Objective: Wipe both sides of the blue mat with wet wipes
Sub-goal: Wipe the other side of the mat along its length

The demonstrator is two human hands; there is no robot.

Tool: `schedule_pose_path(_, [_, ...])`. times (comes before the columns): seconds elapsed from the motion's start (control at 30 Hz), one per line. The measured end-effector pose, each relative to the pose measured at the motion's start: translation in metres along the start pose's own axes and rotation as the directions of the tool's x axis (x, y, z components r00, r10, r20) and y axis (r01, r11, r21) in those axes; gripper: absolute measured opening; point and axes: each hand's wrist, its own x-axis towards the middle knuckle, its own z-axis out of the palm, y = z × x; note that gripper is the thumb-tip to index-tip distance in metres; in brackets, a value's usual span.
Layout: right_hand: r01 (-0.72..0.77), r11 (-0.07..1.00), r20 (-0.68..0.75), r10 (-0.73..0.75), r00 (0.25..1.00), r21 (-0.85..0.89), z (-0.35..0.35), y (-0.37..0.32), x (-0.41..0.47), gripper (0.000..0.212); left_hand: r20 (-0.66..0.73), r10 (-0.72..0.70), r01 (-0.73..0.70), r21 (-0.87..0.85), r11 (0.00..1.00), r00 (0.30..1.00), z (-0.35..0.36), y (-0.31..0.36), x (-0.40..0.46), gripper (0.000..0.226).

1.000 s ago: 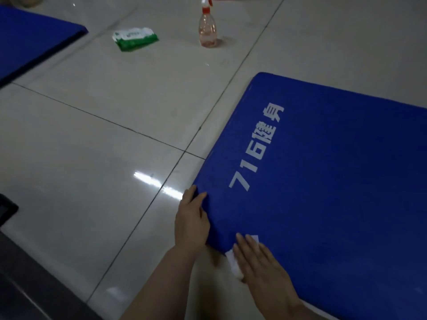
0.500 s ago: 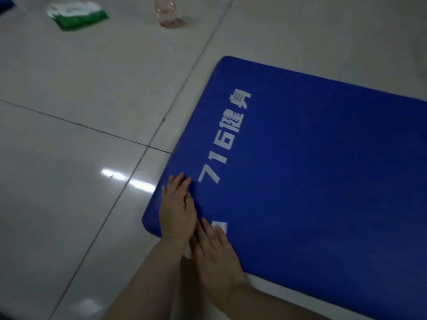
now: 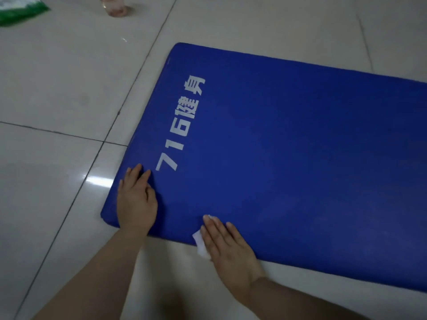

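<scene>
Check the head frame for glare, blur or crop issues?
Head view: dim overall; a bright glare patch on the floor tile just left of the blue mat; mild softness, the mat's white print still legible; wipe pack and spray bottle cropped by the top edge.

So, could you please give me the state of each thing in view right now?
blue mat: flat on the floor, printed side up.
wet wipe: pressed flat under the right hand, at the mat's near edge.
left hand: open, flat on the mat's near corner.
right hand: open, fingers straight.
wipes pack: lying on the floor.
spray bottle: upright, top out of frame.
</scene>
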Motion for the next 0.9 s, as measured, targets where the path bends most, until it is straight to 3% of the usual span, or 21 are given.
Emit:
schedule_pose_path(0.17, [-0.016, 0.999, 0.051, 0.018, 0.999, -0.039, -0.004, 0.047, -0.052, 0.066, 0.053, -0.002, -0.003, 0.092, 0.996, 0.999, 0.002, 0.041, -0.017, 0.038])
schedule_pose_path(0.33, [-0.144, 0.987, 0.096, 0.137, 0.986, 0.077, -0.021, 0.062, -0.086, 0.068, 0.226, 0.166, -0.176, 0.027, 0.984, 0.960, 0.019, 0.099, -0.036, 0.040])
schedule_pose_path(0.5, [-0.184, 0.974, 0.152, 0.163, 0.975, 0.133, -0.026, 0.032, -0.038, 0.056, 0.284, 0.252, -0.255, -0.028, 0.967, 0.925, 0.025, 0.143, -0.039, 0.042])
schedule_pose_path(0.6, [-0.281, 0.945, 0.210, 0.244, 0.947, 0.167, -0.022, 0.030, -0.020, 0.068, 0.304, 0.348, -0.371, 0.018, 0.929, 0.887, 0.022, 0.163, -0.035, 0.042])
schedule_pose_path(0.67, [-0.203, 0.975, 0.147, 0.189, 0.971, 0.087, -0.023, 0.039, -0.023, 0.061, 0.346, 0.427, -0.471, 0.047, 0.881, 0.835, 0.022, 0.176, -0.033, 0.042])
schedule_pose_path(0.77, [-0.070, 0.997, 0.153, 0.066, 0.986, 0.017, -0.022, 0.057, -0.044, 0.067, 0.424, 0.493, -0.576, 0.089, 0.812, 0.760, 0.026, 0.195, -0.029, 0.044])
schedule_pose_path(0.9, [-0.042, 0.999, 0.139, 0.037, 0.990, 0.031, -0.014, 0.080, -0.084, 0.057, 0.455, 0.475, -0.574, 0.101, 0.813, 0.753, 0.043, 0.223, -0.028, 0.046])
